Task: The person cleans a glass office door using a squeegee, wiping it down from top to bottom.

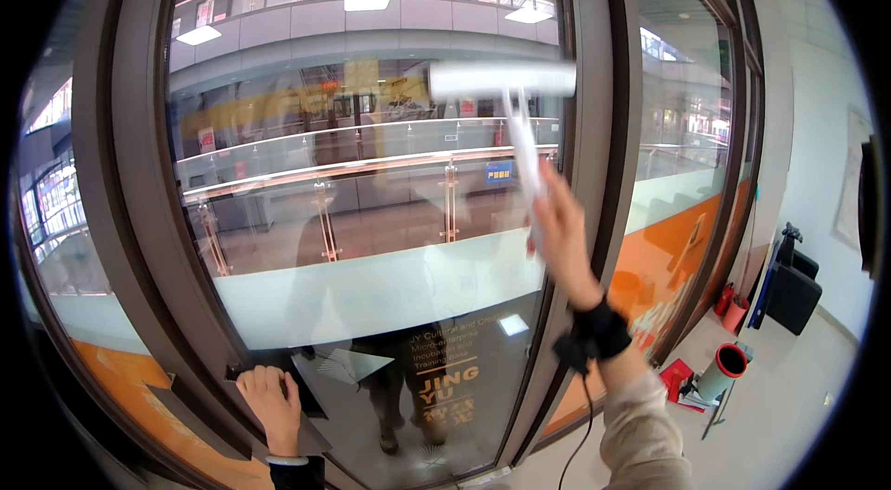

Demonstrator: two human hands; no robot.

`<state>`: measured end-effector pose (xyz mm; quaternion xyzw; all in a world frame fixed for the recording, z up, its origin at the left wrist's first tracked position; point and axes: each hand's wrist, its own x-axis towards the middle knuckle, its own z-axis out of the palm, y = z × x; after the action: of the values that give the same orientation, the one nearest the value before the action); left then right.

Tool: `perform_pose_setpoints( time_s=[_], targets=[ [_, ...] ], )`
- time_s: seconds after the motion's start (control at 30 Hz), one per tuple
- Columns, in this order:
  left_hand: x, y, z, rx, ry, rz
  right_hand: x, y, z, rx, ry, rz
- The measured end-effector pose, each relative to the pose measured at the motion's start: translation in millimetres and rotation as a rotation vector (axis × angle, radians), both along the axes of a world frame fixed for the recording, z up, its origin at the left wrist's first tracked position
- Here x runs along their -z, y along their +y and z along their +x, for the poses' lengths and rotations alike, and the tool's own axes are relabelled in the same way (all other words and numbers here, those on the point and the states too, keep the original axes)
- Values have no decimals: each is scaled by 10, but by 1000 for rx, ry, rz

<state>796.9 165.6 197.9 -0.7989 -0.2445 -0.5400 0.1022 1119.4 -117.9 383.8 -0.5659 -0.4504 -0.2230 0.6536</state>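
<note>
My right hand (560, 232) grips the white handle of a window squeegee (502, 79). Its wide pale head, blurred, lies level across the upper right of the glass pane (390, 211), close to the pane's right frame. A black strap with a cable is round my right wrist. At the lower left, my left hand (270, 396) rests with curled fingers on the brown metal door frame, beside a dark fitting; whether it holds anything is hidden. A pale band crosses the pane, with lettering below it.
Brown metal frame posts (598, 142) stand on both sides of the pane. On the floor at the right are a round bin with a red rim (720, 372), a red item (675, 378), a black chair (793, 295) and a red fire extinguisher (724, 298).
</note>
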Motion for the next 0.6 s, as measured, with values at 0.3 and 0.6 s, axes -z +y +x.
perform_pose_setpoints(
  time_s=[0.3, 0.6],
  targets=[
    [80, 67, -67, 25, 23, -11, -1078, 266, 39, 348, -181, -48],
    [86, 90, -18, 22, -15, -14, 896, 176, -799, 178, -64, -301]
  ],
)
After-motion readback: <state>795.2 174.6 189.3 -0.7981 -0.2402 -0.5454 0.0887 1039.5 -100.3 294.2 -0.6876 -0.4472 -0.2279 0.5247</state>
